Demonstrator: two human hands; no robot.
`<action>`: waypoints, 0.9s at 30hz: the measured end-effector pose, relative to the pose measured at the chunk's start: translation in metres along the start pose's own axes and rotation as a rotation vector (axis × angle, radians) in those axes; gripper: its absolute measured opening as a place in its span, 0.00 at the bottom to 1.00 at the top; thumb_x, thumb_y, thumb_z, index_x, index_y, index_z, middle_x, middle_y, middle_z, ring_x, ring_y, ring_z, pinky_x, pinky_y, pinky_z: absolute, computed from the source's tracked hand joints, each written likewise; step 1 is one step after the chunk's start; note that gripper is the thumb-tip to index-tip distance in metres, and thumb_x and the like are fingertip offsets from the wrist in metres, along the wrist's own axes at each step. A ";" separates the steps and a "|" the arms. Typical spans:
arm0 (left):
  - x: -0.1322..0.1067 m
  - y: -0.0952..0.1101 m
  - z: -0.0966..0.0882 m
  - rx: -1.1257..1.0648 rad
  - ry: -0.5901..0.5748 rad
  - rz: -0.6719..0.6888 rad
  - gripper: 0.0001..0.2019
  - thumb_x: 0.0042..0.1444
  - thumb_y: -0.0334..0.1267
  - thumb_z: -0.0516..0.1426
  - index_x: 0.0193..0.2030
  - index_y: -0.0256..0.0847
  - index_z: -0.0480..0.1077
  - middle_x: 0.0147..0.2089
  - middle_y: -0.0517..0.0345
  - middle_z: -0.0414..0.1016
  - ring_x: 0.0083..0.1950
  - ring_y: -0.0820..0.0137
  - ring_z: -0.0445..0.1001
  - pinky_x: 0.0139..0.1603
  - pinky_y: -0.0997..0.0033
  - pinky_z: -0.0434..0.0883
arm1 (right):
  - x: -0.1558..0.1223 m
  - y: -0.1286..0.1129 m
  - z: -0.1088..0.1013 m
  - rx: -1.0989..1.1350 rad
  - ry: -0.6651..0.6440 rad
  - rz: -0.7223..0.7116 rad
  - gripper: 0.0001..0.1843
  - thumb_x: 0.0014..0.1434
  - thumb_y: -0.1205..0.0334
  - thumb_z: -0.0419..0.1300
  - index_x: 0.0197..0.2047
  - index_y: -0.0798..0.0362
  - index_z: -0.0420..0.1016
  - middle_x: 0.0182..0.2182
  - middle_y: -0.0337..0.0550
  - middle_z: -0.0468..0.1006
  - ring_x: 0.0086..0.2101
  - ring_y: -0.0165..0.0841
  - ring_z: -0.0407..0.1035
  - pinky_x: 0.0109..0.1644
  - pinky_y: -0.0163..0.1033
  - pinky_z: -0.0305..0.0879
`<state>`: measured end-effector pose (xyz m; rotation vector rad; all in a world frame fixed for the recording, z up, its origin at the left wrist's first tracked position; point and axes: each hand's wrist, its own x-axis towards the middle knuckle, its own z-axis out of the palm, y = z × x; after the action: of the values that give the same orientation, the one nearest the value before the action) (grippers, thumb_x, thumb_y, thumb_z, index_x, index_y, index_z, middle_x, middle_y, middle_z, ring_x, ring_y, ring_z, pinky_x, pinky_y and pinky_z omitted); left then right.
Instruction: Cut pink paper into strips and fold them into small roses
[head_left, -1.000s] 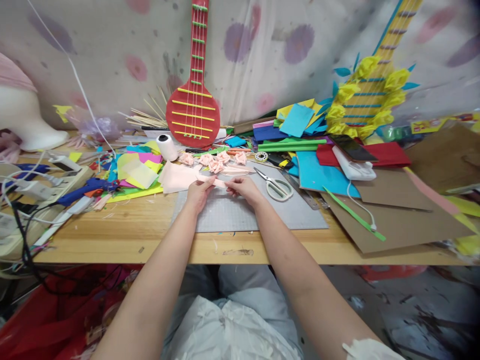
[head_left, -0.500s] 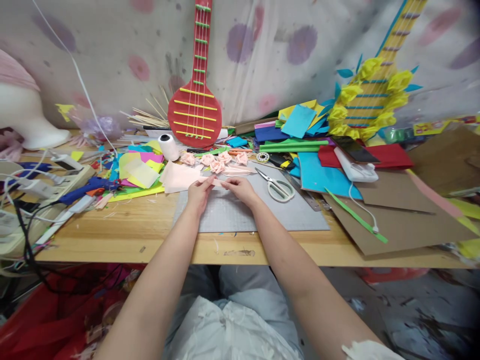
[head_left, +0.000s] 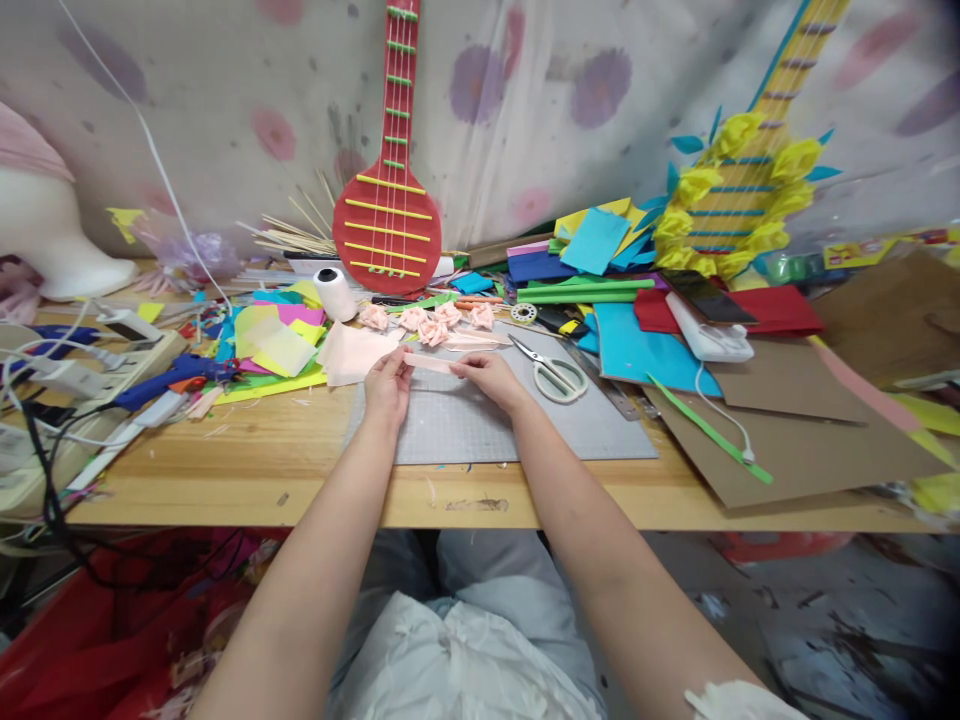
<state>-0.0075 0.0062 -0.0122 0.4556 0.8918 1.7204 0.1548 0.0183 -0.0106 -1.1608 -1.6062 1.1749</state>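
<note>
Between my hands a narrow pale pink strip (head_left: 430, 364) is stretched out, paper or foam by its look. My left hand (head_left: 388, 384) pinches its left end, and my right hand (head_left: 489, 380) pinches the right end. Both are above the grey cutting mat (head_left: 480, 430). Behind my left hand lie wider pale pink sheets (head_left: 352, 352). Several small pink flowers (head_left: 439, 325) sit just beyond the strip. Scissors (head_left: 556, 375) with pale handles rest on the mat to the right of my right hand, their blades partly apart.
A red paper lute (head_left: 387, 230) leans at the back, near a white thread spool (head_left: 335, 294). At right stand a yellow flowered instrument (head_left: 731, 205), a blue sheet (head_left: 649, 350) and brown cardboard (head_left: 787, 430). Left are a blue glue gun (head_left: 176, 378) and a power strip (head_left: 142, 370).
My hands have drawn apart, my left hand moving left and my right hand slightly right. More of the pink strip shows between them.
</note>
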 end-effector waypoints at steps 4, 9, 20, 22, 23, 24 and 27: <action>0.001 0.001 -0.002 -0.041 -0.028 -0.002 0.04 0.46 0.30 0.60 0.24 0.36 0.68 0.27 0.60 0.75 0.33 0.79 0.74 0.41 0.79 0.69 | -0.001 0.000 -0.001 0.015 -0.009 0.018 0.15 0.43 0.51 0.61 0.22 0.55 0.72 0.19 0.34 0.67 0.22 0.24 0.55 0.27 0.32 0.50; -0.005 0.002 0.002 0.024 -0.116 -0.022 0.10 0.46 0.39 0.62 0.33 0.37 0.69 0.33 0.57 0.76 0.37 0.75 0.75 0.43 0.74 0.70 | -0.002 0.000 0.002 0.001 -0.008 0.027 0.15 0.44 0.50 0.61 0.23 0.55 0.72 0.18 0.32 0.65 0.20 0.23 0.53 0.25 0.32 0.47; -0.009 -0.007 0.006 0.207 -0.080 0.012 0.16 0.38 0.32 0.64 0.37 0.36 0.71 0.32 0.57 0.77 0.34 0.74 0.75 0.36 0.75 0.72 | 0.001 -0.001 -0.005 -0.061 0.071 -0.002 0.16 0.44 0.50 0.60 0.20 0.54 0.68 0.16 0.33 0.62 0.20 0.24 0.53 0.25 0.32 0.48; -0.009 -0.006 0.006 0.201 -0.074 0.006 0.15 0.39 0.32 0.64 0.37 0.36 0.71 0.34 0.57 0.78 0.35 0.75 0.75 0.35 0.77 0.72 | 0.002 -0.002 -0.008 -0.067 0.073 0.013 0.16 0.45 0.50 0.60 0.20 0.54 0.67 0.15 0.32 0.61 0.20 0.24 0.53 0.24 0.32 0.47; -0.009 -0.005 0.006 0.199 -0.067 0.006 0.15 0.40 0.33 0.64 0.38 0.36 0.71 0.34 0.57 0.78 0.35 0.75 0.75 0.35 0.77 0.72 | 0.002 -0.002 -0.010 -0.068 0.066 0.023 0.16 0.45 0.49 0.60 0.20 0.54 0.67 0.14 0.32 0.60 0.20 0.24 0.53 0.24 0.32 0.47; -0.009 -0.005 0.006 0.195 -0.055 0.010 0.15 0.40 0.33 0.64 0.38 0.37 0.71 0.35 0.57 0.78 0.35 0.75 0.75 0.36 0.77 0.73 | 0.001 -0.002 -0.013 -0.066 0.061 0.033 0.16 0.45 0.49 0.60 0.20 0.54 0.67 0.14 0.32 0.59 0.19 0.24 0.53 0.23 0.32 0.47; -0.007 -0.002 0.003 0.152 0.004 0.026 0.14 0.43 0.32 0.63 0.39 0.37 0.72 0.36 0.56 0.78 0.36 0.75 0.76 0.38 0.75 0.73 | -0.001 -0.001 -0.025 -0.033 0.080 0.086 0.16 0.44 0.50 0.61 0.21 0.54 0.67 0.13 0.31 0.59 0.17 0.23 0.52 0.21 0.32 0.47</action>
<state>-0.0014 0.0015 -0.0109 0.5668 1.0281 1.6846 0.1787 0.0227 -0.0036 -1.2935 -1.5334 1.1453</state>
